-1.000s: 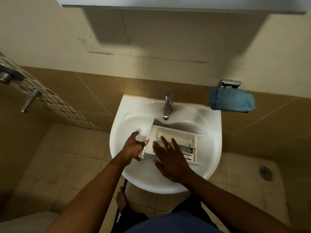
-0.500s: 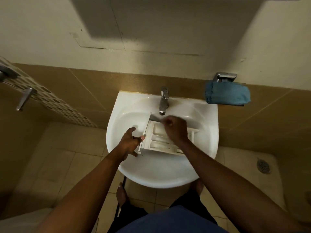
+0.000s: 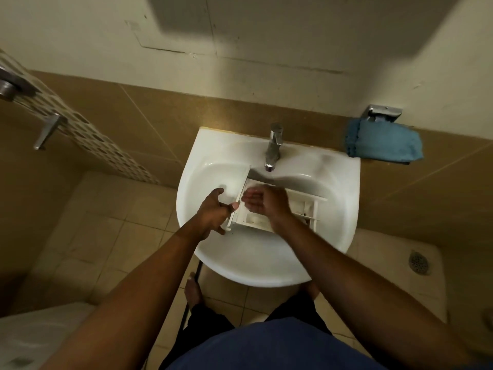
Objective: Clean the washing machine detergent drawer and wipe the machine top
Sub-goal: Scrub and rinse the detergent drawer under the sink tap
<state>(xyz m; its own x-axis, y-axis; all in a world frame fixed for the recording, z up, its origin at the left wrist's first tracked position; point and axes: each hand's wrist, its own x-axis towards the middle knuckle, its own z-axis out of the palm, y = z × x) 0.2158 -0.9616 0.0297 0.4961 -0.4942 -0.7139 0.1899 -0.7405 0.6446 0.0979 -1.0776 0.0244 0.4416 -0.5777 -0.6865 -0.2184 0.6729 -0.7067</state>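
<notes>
A white detergent drawer (image 3: 304, 206) lies across the bowl of a white sink (image 3: 256, 265), its front panel to the left, under the chrome tap (image 3: 273, 145). My left hand (image 3: 213, 212) grips the drawer's front panel, thumb on its near edge and fingers over the top. My right hand (image 3: 262, 201) hovers over the drawer's left compartments, palm turned left and fingers loosely curved, holding nothing. The hand hides the middle compartments. Grime shows in the near compartment.
A blue cloth (image 3: 384, 141) hangs on a chrome holder (image 3: 384, 113) on the wall right of the sink. A floor drain (image 3: 419, 261) sits at the right. A metal handle (image 3: 48, 130) sticks out at the left wall. My bare foot (image 3: 192, 289) stands below the sink.
My right hand went from lying flat on the drawer, up toward the tap, then back left over the drawer's front compartments. The left hand kept its grip on the front panel.
</notes>
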